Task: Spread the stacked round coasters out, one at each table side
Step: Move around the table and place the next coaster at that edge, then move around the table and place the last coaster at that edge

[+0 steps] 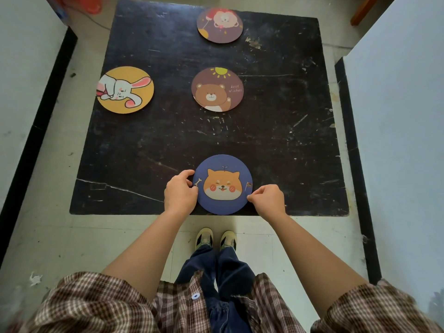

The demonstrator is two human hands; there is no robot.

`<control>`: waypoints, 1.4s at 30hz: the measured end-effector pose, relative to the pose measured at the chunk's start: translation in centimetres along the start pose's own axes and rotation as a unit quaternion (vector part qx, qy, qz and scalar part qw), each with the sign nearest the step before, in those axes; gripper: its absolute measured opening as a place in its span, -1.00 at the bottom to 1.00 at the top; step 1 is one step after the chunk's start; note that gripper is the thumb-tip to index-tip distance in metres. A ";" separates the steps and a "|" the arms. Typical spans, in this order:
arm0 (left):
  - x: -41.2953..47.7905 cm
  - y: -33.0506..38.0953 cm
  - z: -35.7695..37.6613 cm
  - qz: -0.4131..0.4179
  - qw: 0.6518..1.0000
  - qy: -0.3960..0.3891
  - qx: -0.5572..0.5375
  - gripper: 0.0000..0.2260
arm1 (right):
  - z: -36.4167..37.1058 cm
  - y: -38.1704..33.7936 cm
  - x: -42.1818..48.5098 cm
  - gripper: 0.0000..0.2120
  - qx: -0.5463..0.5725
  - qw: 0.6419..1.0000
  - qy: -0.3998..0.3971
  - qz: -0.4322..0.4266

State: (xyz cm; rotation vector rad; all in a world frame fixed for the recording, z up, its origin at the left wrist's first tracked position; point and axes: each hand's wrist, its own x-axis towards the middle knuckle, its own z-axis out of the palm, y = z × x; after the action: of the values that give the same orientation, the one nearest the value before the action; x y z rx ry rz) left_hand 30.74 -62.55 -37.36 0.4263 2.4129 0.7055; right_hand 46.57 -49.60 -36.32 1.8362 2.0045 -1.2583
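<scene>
Blue dog coaster point(222, 185) lies at near edge of worktop point(276, 145), gripped both sides: left hand point(180, 191) pinching left rim, right hand point(267, 199) pinching right rim. Rabbit coaster point(125, 90) at left side, balloon coaster point(219, 24) at far side, bear coaster point(217, 89) in centre; right side bare. Judgement: set dog coaster flat, centred on near side, fully on worktop, then let go. Fingertips under rim hidden. Cannot tell if more coasters lie beneath bear coaster.
</scene>
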 end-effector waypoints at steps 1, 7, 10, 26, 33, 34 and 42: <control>0.0 0.1 0.0 0.001 1.000 0.003 0.007 -0.59 | 0.1 0.0 0.0 -0.92 -0.006 1.000 0.003 -0.006; 0.0 0.7 0.3 0.006 0.999 0.012 0.044 -0.46 | 0.0 0.1 -0.4 -0.91 -0.027 0.999 0.010 -0.029; 0.2 1.4 0.6 0.025 0.998 0.008 0.052 -0.39 | -0.4 0.3 -0.4 -0.85 -0.017 0.999 0.004 -0.027; -3.5 9.3 8.7 0.187 0.977 -0.004 0.105 -0.54 | -6.8 5.2 2.5 -0.70 -0.022 0.991 0.055 -0.116; -6.3 13.4 14.4 0.131 0.983 0.056 0.113 -0.55 | -12.0 9.7 6.9 -0.66 -0.093 0.973 0.036 -0.208; -6.8 14.1 15.2 0.117 0.985 0.066 0.113 -0.55 | -12.8 10.3 7.5 -0.65 -0.101 0.970 0.031 -0.219; -9.4 18.9 19.7 0.043 0.990 0.104 0.086 -0.54 | -19.1 11.6 12.1 -0.58 -0.164 0.942 -0.004 -0.294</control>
State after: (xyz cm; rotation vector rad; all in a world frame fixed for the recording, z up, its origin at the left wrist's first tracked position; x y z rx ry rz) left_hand 52.73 -43.87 -35.99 0.5531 2.6776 0.6049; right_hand 61.72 -29.24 -36.92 1.1156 2.6721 -0.9407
